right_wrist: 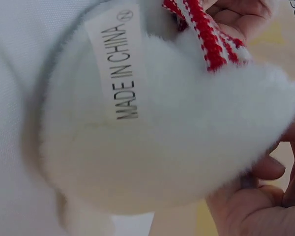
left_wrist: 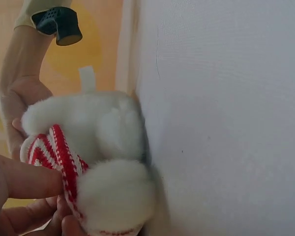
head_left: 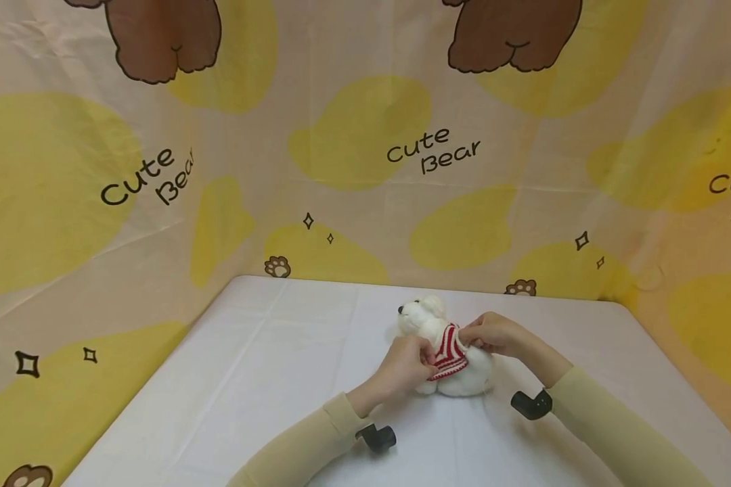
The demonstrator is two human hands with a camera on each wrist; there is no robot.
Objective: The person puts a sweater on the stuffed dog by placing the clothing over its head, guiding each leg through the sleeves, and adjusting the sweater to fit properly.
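Observation:
A white plush bear (head_left: 469, 375) sits on the white table, its snout turned to the left. Round its body is a red-and-white striped knitted vest (head_left: 451, 352). My left hand (head_left: 405, 368) pinches the lower front edge of the vest, with the thumb (left_wrist: 32, 181) on the knit in the left wrist view. On the other side, my right hand (head_left: 496, 333) has curled fingers at the upper back edge of the vest. In the right wrist view, the bear's furry body hides part of those fingers. A printed label (right_wrist: 119, 64) sticks out from the bear's fur.
The white table (head_left: 268, 379) extends around the bear. Patterned yellow-and-cream cloth (head_left: 353, 203) hangs along its back and sides. A black wrist camera (head_left: 379, 438) juts from the left sleeve, another black wrist camera (head_left: 531, 404) from the right.

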